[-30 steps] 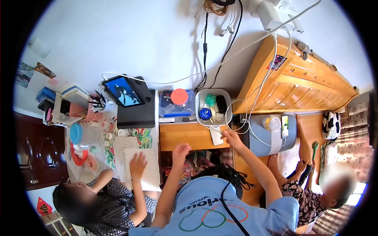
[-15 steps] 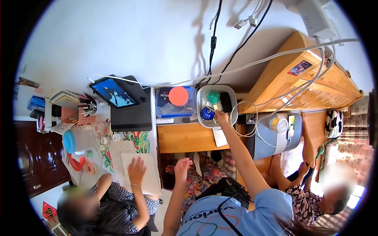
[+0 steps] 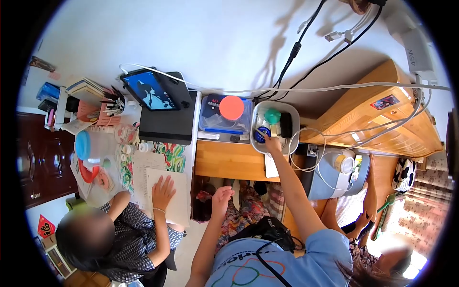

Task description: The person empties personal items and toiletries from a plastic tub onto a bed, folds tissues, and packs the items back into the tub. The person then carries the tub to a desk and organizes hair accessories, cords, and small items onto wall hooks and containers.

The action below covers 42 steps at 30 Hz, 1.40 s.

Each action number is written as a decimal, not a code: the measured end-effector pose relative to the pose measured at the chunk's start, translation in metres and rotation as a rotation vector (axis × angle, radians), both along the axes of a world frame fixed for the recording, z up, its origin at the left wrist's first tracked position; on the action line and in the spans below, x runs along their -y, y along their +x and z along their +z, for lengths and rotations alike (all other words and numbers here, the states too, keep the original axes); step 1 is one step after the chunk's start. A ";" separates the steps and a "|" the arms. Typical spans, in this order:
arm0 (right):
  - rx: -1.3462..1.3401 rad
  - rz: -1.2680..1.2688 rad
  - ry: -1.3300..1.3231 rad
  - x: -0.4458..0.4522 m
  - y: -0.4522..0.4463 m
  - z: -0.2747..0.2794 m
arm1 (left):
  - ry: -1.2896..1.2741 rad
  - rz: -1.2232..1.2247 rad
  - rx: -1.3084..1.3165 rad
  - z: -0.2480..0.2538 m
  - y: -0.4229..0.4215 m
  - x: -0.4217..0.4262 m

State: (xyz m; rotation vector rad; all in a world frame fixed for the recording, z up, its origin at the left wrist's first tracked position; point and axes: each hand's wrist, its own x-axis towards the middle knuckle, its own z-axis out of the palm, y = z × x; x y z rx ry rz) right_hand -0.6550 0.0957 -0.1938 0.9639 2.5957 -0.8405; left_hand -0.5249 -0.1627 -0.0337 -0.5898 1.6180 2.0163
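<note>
My right hand [image 3: 272, 144] reaches into a pale plastic bin [image 3: 295, 122], its fingers closed at the edge of a blue round object [image 3: 262, 134]. The fingertips are partly hidden, and the object is too small to name more exactly. Beside it in the bin lie a green round item [image 3: 272, 116] and a black item [image 3: 286, 125]. My left hand [image 3: 222, 200] hangs in front of the wooden drawer front [image 3: 229, 161], fingers loosely curled and nothing visible in them.
Left of the bin stands a clear blue-edged box [image 3: 215, 122] with a red round lid [image 3: 231, 108] on it. A tablet [image 3: 150, 90] leans behind a black folder [image 3: 165, 126]. Another person's hand [image 3: 163, 192] rests on paper. White cables [image 3: 318, 158] loop beside the bin.
The view has shifted, so the desk items sit further right and slightly higher. My right hand stays in the bin at the blue round object, whose visible face looks different.
</note>
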 end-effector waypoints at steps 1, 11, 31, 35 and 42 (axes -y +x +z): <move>0.147 0.024 0.017 0.004 -0.004 0.012 | -0.003 0.009 0.002 0.000 0.003 0.001; 0.156 0.152 0.092 0.008 -0.005 0.048 | 0.042 -0.003 -0.057 -0.009 0.013 0.013; -0.138 0.566 -0.247 0.068 0.213 0.187 | 0.058 -0.124 -0.113 -0.021 0.047 0.055; -0.175 0.433 -0.138 0.053 0.264 0.204 | 0.053 -0.061 -0.133 -0.009 0.073 0.055; -0.260 0.523 -0.034 0.026 0.361 0.202 | -0.076 -0.016 -0.144 -0.030 0.182 0.056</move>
